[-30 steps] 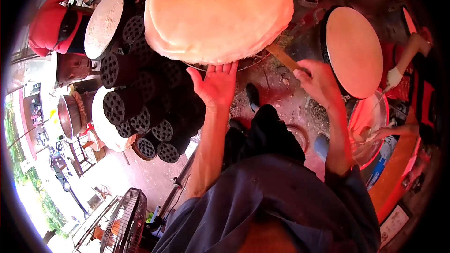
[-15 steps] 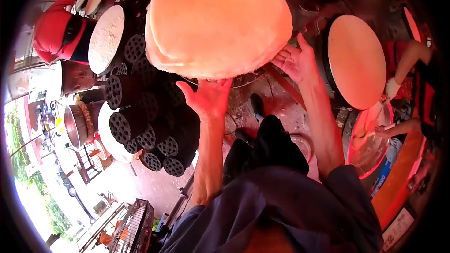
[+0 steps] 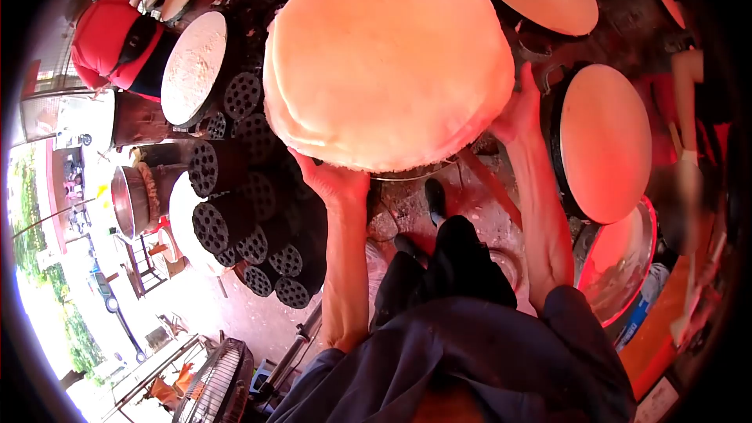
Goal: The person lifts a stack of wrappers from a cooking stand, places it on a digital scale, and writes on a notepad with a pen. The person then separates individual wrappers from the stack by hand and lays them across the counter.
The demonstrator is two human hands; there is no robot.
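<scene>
A thick, pale stack of thin round flatbreads [image 3: 388,63] fills the upper middle of the head view, its edges slightly layered. Along its near left edge, my left hand [image 3: 333,178] has its fingers tucked underneath and the thumb up against the side. My right hand [image 3: 517,116] grips the right edge, thumb pointing up and fingers hidden by the stack. Below the near edge, part of a thin round rim shows; what supports the stack is otherwise hidden.
Honeycomb coal briquettes [image 3: 223,223] are piled at left, beside a floury round board [image 3: 194,69]. Round griddles [image 3: 605,145] stand right, near a large basin [image 3: 619,274]. A co-worker's arm [image 3: 688,102] is far right; a person in red [image 3: 110,35] bends at upper left. A fan [image 3: 215,384] stands lower left.
Both hands have closed in on the stack's edges, and their fingers have slipped out of sight under it. The whole view has shifted. The co-worker's arm at right has moved and is blurred.
</scene>
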